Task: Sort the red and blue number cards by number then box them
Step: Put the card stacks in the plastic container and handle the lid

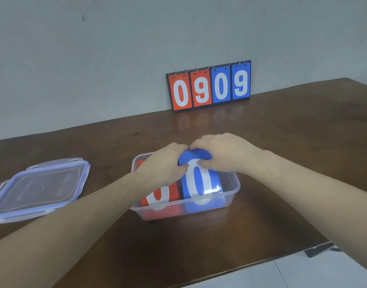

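Both hands work over a clear plastic box (230,196) on the brown worktop (282,163). The left hand (163,163) and right hand (222,152) each curl around the far end of a blue number card (199,181) marked 0, bowed upward inside the box. A red number card (168,196) lies beside it. The box lid (39,188) rests apart at left. A scoreboard (209,86) reading 0909 leans against the wall.

Lid (39,188) lies left of box (230,196); scoreboard (209,86) stands well behind.
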